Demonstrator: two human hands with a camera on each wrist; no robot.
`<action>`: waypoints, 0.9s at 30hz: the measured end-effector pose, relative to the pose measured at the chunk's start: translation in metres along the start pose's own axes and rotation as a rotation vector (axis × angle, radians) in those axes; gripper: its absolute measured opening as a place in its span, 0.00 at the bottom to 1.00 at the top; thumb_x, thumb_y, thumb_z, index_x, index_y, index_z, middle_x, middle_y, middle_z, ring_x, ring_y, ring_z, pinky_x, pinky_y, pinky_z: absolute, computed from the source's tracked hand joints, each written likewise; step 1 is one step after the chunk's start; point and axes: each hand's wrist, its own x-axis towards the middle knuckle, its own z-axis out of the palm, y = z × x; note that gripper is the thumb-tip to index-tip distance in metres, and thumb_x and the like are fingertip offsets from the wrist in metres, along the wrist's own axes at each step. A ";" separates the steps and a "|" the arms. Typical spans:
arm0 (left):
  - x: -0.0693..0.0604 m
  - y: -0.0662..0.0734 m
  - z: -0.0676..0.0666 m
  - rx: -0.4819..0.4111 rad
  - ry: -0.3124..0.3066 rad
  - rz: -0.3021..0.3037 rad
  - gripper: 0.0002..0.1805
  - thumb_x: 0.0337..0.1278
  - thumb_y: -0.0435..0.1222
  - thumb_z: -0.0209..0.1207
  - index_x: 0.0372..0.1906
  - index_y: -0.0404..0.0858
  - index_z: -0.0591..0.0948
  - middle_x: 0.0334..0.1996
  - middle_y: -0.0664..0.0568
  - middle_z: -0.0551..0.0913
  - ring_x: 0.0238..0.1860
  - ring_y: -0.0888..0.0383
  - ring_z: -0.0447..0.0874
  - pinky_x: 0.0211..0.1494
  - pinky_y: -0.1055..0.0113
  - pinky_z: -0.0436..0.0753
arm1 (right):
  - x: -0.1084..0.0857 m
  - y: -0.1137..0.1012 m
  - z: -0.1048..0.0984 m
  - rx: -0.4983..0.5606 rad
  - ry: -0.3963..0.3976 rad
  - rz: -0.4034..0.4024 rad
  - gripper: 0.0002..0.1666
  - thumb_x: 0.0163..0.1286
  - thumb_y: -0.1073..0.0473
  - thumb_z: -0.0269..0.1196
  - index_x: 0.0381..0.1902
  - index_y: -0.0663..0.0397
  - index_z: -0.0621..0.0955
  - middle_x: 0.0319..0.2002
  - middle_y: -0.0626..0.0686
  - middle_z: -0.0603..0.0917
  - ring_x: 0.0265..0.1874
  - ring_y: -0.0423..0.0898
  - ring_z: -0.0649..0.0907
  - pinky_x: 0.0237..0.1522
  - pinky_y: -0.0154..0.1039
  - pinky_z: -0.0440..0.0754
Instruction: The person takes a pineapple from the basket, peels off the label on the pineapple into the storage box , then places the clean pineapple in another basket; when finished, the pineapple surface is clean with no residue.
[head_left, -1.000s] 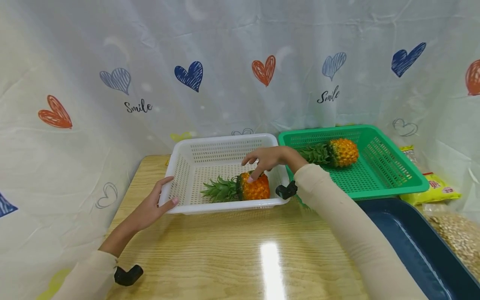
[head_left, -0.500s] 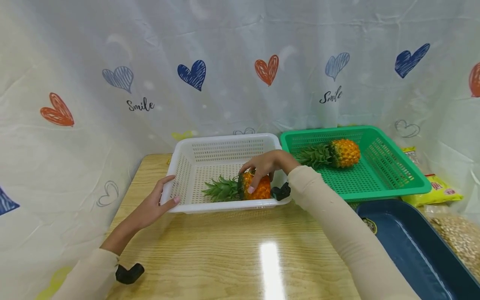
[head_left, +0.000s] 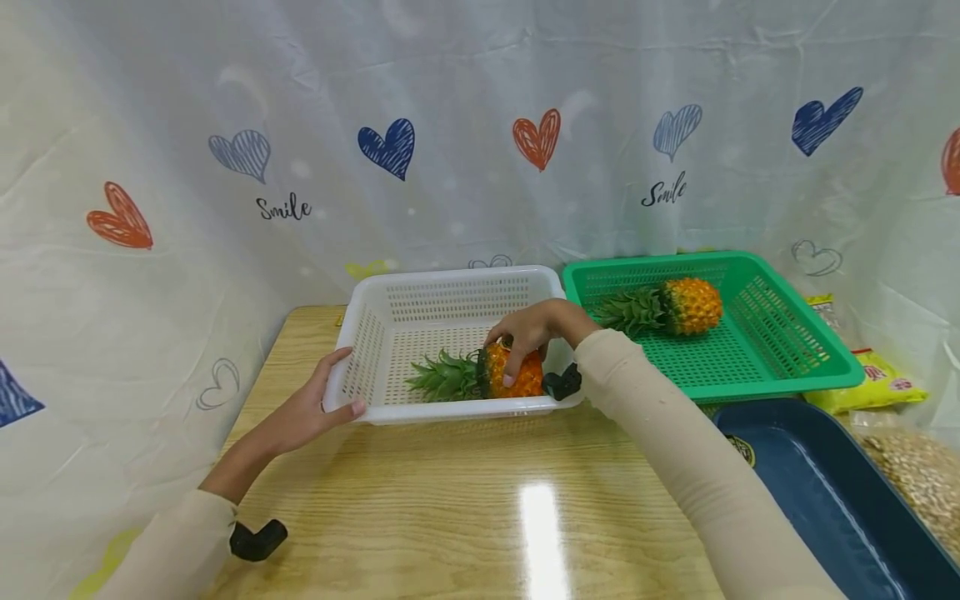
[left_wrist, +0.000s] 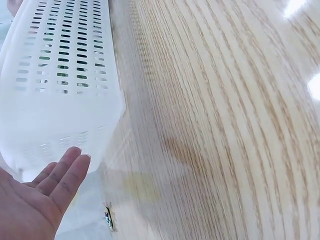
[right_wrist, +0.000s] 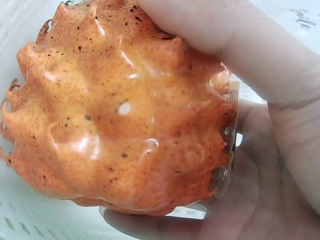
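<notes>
A white plastic basket (head_left: 442,284) with slotted walls stands on the wooden table, tilted slightly in the head view. My left hand (head_left: 303,412) grips its front-left corner, thumb over the rim; the left wrist view shows the other fingers (left_wrist: 67,177) against the outer wall. Inside lies a toy-like orange pineapple (head_left: 531,379), its green leaves pointing left. My right hand (head_left: 528,332) grips its orange body from above, thumb on the near side and fingers on the far side. Seen close in the right wrist view, the pineapple (right_wrist: 120,125) is glossy and knobbly.
Right of the white basket stands a green basket (head_left: 787,385) with a second pineapple (head_left: 692,306) lying in it. A dark blue tray (head_left: 795,467) sits in front. Yellow packets (head_left: 873,379) and a clear bag of pale pieces (head_left: 911,458) line the right side. A printed curtain (head_left: 465,83) hangs behind.
My right hand has come down from above the pineapple and closed its fingers around the body. The left hand has stayed at the basket's corner.
</notes>
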 end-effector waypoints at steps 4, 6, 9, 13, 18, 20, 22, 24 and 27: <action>0.000 -0.002 -0.001 -0.005 -0.003 0.021 0.50 0.69 0.42 0.60 0.80 0.42 0.38 0.70 0.28 0.62 0.63 0.33 0.74 0.54 0.46 0.80 | 0.000 0.001 0.000 -0.008 0.009 -0.006 0.61 0.53 0.40 0.78 0.79 0.40 0.60 0.80 0.54 0.52 0.43 0.43 0.81 0.34 0.39 0.81; 0.000 -0.002 -0.001 -0.006 -0.001 0.031 0.50 0.69 0.41 0.60 0.80 0.42 0.39 0.70 0.27 0.62 0.63 0.33 0.75 0.53 0.47 0.81 | 0.000 0.001 0.000 -0.010 0.018 -0.011 0.60 0.52 0.40 0.78 0.79 0.39 0.61 0.80 0.54 0.53 0.50 0.44 0.80 0.37 0.40 0.83; 0.001 -0.003 -0.001 -0.015 0.000 0.033 0.50 0.69 0.41 0.61 0.80 0.42 0.39 0.70 0.28 0.62 0.63 0.33 0.75 0.54 0.48 0.81 | -0.001 0.002 0.000 -0.023 0.035 -0.027 0.59 0.52 0.39 0.78 0.78 0.39 0.63 0.79 0.55 0.55 0.62 0.48 0.75 0.40 0.42 0.83; 0.002 -0.003 0.000 -0.029 -0.002 0.024 0.50 0.68 0.40 0.61 0.80 0.42 0.39 0.70 0.29 0.62 0.63 0.33 0.74 0.54 0.48 0.80 | -0.004 0.002 0.001 -0.058 0.067 -0.062 0.57 0.52 0.39 0.78 0.77 0.39 0.64 0.79 0.53 0.56 0.70 0.52 0.67 0.47 0.43 0.81; 0.003 -0.004 0.000 -0.032 -0.003 0.023 0.51 0.68 0.40 0.61 0.80 0.42 0.38 0.70 0.28 0.62 0.63 0.33 0.74 0.54 0.48 0.81 | -0.007 0.002 0.000 -0.090 0.105 -0.107 0.56 0.53 0.39 0.77 0.76 0.41 0.65 0.78 0.52 0.59 0.74 0.55 0.64 0.64 0.52 0.75; 0.003 -0.004 0.000 -0.031 -0.003 0.024 0.51 0.68 0.41 0.61 0.80 0.41 0.38 0.70 0.28 0.62 0.63 0.33 0.74 0.54 0.48 0.81 | -0.009 0.001 0.000 -0.108 0.127 -0.121 0.56 0.53 0.38 0.77 0.76 0.41 0.66 0.78 0.52 0.59 0.76 0.55 0.61 0.70 0.54 0.69; 0.004 -0.004 0.000 -0.031 -0.003 0.024 0.51 0.68 0.40 0.62 0.80 0.41 0.38 0.70 0.28 0.63 0.63 0.34 0.75 0.54 0.49 0.81 | -0.012 0.000 -0.001 -0.112 0.149 -0.127 0.56 0.53 0.38 0.77 0.76 0.41 0.65 0.78 0.52 0.59 0.77 0.55 0.60 0.71 0.56 0.67; 0.004 -0.004 0.000 -0.030 -0.001 0.024 0.51 0.68 0.40 0.62 0.80 0.41 0.39 0.69 0.29 0.63 0.62 0.34 0.75 0.54 0.49 0.81 | -0.016 0.000 -0.002 -0.113 0.168 -0.131 0.56 0.53 0.38 0.76 0.76 0.40 0.65 0.78 0.52 0.58 0.77 0.56 0.59 0.71 0.57 0.66; 0.004 -0.004 0.000 -0.031 0.001 0.022 0.51 0.68 0.40 0.62 0.80 0.41 0.39 0.69 0.29 0.64 0.62 0.35 0.75 0.54 0.49 0.81 | -0.022 0.000 -0.003 -0.109 0.192 -0.151 0.55 0.53 0.38 0.76 0.76 0.39 0.66 0.78 0.53 0.60 0.76 0.56 0.60 0.70 0.58 0.68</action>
